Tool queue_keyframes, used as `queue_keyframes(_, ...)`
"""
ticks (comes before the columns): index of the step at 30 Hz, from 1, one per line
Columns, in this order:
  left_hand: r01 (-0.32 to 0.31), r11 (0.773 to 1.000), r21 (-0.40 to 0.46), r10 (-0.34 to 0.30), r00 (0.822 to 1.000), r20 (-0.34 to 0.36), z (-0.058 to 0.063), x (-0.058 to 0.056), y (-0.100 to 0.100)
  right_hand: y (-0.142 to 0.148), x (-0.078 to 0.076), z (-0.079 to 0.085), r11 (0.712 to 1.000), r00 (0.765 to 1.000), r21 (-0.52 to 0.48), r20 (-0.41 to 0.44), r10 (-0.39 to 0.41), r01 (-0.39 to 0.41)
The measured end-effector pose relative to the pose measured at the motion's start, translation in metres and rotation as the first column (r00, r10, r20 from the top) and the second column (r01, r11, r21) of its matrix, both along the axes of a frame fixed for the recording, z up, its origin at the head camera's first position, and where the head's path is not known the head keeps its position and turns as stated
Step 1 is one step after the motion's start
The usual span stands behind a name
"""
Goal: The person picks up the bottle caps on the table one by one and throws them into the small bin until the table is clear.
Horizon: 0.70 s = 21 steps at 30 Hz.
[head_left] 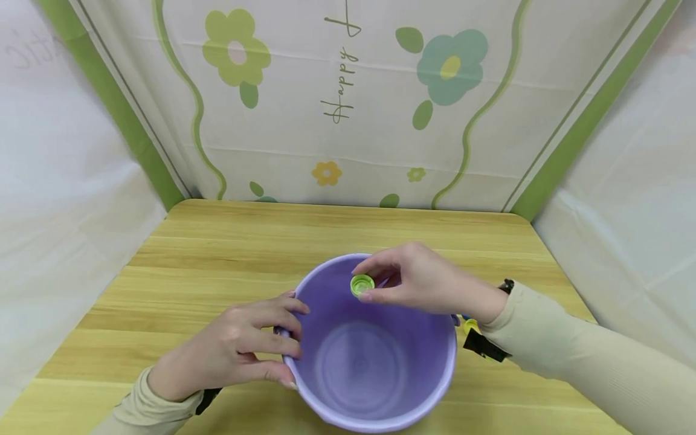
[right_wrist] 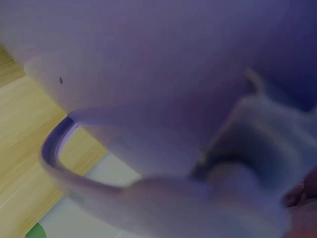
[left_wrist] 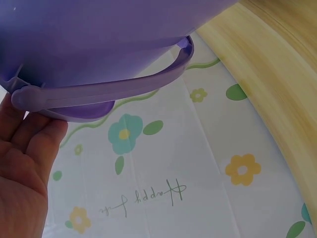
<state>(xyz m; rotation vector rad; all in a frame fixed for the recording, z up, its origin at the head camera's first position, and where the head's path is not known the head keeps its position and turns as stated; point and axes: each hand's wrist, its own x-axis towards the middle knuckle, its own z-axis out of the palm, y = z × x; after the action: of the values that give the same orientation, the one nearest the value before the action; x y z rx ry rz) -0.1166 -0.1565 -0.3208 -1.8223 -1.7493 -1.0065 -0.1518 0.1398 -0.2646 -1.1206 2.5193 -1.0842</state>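
A purple bucket [head_left: 361, 368] stands on the table with its open top facing up and its round inner bottom showing. My left hand [head_left: 247, 341] grips its left rim, fingers over the edge and thumb lower down on the rim. In the left wrist view the bucket handle [left_wrist: 114, 91] hangs along the outer wall, above the fingertips [left_wrist: 54, 129]. Over the far part of the bucket's mouth, my right hand [head_left: 421, 278] pinches a small light green bottle cap [head_left: 362, 285] between thumb and fingers, hollow side up. The right wrist view is mostly bucket wall and blurred handle [right_wrist: 89, 186].
The wood-grain table [head_left: 228, 241] reaches back to a white flowered curtain [head_left: 304, 121], with white sheets on both sides. Right of the bucket, a small yellow and blue thing [head_left: 471, 325] is mostly hidden behind the right wrist.
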Motion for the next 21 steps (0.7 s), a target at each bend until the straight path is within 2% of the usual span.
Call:
queue_keyframes(15,-0.024,1.0,-0.017,0.023,1.0,-0.012,0.001,0.003,-0.001,-0.018,0.003,0.011,0.998,0.999,0.032,0.014,0.053,-0.053)
queue_keyframes(21,-0.029,0.999,-0.019,0.029,1.0,-0.009,0.001,0.004,-0.001,-0.019,0.004,0.013,0.997,0.999,0.059,0.014,0.045,-0.046)
